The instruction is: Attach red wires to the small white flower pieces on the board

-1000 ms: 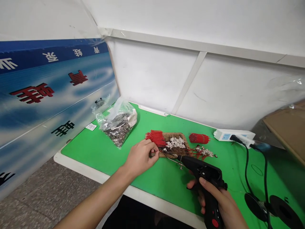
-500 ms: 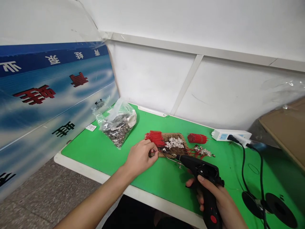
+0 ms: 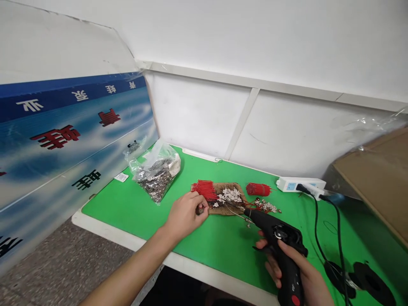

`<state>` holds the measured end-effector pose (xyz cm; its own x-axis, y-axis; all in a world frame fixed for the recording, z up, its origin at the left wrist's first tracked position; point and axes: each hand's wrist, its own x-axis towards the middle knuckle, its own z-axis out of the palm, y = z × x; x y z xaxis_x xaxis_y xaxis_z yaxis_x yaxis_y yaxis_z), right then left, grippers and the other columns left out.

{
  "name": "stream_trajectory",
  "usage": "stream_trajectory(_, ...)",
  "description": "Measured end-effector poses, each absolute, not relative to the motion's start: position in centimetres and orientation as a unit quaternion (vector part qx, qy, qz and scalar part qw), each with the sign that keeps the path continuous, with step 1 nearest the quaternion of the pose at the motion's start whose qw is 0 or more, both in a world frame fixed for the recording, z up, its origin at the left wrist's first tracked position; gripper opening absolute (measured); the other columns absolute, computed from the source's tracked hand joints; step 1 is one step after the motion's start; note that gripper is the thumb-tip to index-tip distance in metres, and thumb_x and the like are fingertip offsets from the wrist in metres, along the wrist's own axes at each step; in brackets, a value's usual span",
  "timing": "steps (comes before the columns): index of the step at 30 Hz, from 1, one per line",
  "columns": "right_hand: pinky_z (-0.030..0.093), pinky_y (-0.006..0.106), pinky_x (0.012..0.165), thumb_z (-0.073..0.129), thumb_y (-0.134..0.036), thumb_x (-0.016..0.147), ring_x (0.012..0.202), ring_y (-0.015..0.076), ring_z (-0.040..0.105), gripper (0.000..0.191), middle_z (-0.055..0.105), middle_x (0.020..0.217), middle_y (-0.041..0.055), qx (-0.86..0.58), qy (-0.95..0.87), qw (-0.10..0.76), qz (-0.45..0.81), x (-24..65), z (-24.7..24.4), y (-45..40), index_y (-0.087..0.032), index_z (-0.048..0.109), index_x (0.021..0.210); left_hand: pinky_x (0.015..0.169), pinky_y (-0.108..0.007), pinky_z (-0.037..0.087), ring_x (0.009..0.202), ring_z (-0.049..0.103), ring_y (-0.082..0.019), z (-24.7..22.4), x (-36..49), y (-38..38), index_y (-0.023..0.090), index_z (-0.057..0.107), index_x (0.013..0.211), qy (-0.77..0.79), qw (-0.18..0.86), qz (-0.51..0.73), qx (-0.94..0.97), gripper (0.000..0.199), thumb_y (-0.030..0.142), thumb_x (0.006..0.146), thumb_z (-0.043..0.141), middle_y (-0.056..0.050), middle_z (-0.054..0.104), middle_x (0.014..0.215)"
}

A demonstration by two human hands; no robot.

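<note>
My right hand [image 3: 298,265] is wrapped around the grip of a black soldering gun [image 3: 276,231], its thin tip pointing left over a scorched brown board [image 3: 219,210]. At the board's left front corner my left hand [image 3: 188,212] is closed, with thumb and fingers pinched together; what they hold is too small to make out. A row of red wires [image 3: 204,189] lies on the board's left part. Small silvery metal terminals [image 3: 232,194] are heaped on the board beside them. To the right lie wires with metal pieces attached [image 3: 267,205].
A clear plastic bag of metal parts [image 3: 156,178] sits at the left. A tied bundle of red wires [image 3: 258,189] lies behind the board. A white power strip [image 3: 287,185] with black cables, a black spool [image 3: 372,282] and a cardboard box [image 3: 376,174] are on the right.
The soldering gun has drawn back slightly to the right, its tip farther from my left hand. My left hand stays pinched at the board's corner. The camera view has tilted a little.
</note>
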<state>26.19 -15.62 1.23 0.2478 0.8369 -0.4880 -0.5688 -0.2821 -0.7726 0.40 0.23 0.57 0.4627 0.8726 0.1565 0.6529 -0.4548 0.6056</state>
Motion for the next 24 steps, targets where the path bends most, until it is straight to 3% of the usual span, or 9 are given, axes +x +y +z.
stream_trajectory(8,0.043,0.025,0.043,0.079,-0.041,0.08,0.055,0.0105,0.039,0.045,0.066,0.095,0.0109,-0.465,-0.083,0.671,0.571,27.3,0.1,-16.5,-0.014,0.074,0.116,0.074,-0.029,0.036,0.085,0.054,-0.016,0.3,0.3,0.3,0.021,0.066,0.085,0.456,0.241,0.237,0.823,0.014,0.029,0.092,0.056,0.0,0.062,0.087)
stream_trajectory(24,0.044,0.026,0.045,0.08,-0.042,0.08,0.055,0.0101,0.039,0.045,0.065,0.096,0.0098,-0.421,-0.024,0.693,0.585,28.1,-0.8,-16.7,-0.016,0.073,0.117,0.071,-0.027,0.036,0.079,0.056,-0.014,0.4,0.0,0.4,0.023,0.073,0.088,0.447,0.285,0.255,0.809,0.019,0.034,0.094,0.058,-0.001,0.061,0.085)
